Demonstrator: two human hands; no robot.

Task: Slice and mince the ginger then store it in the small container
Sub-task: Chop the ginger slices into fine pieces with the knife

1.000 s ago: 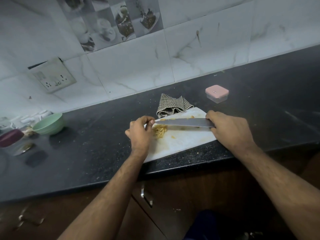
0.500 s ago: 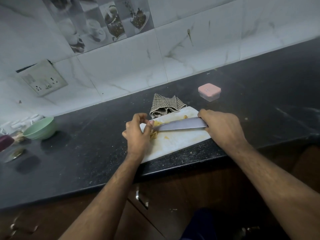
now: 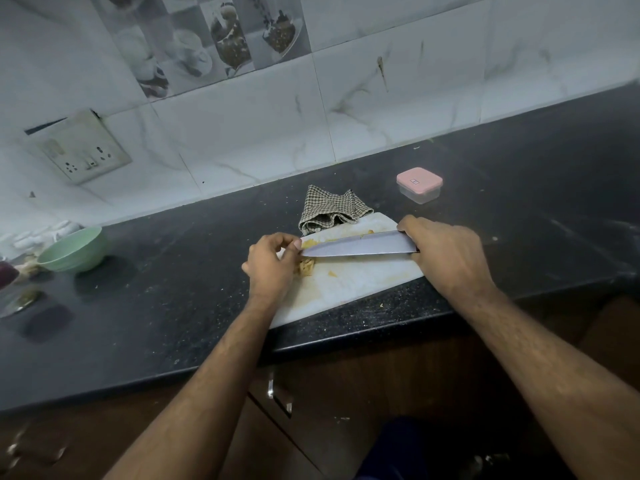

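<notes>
Ginger point(image 3: 307, 265) lies mid-frame on the cutting board point(image 3: 360, 285). The right hand point(image 3: 446, 254) grips the knife point(image 3: 360, 244); the left hand point(image 3: 272, 263) pinches its tip.

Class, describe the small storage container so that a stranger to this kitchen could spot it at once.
Start at the long black stone countertop under the tiled wall. Beyond the white cutting board, right of the crumpled checked cloth, stands a small clear plastic box with a pink lid, the only pink-lidded item there.
</notes>
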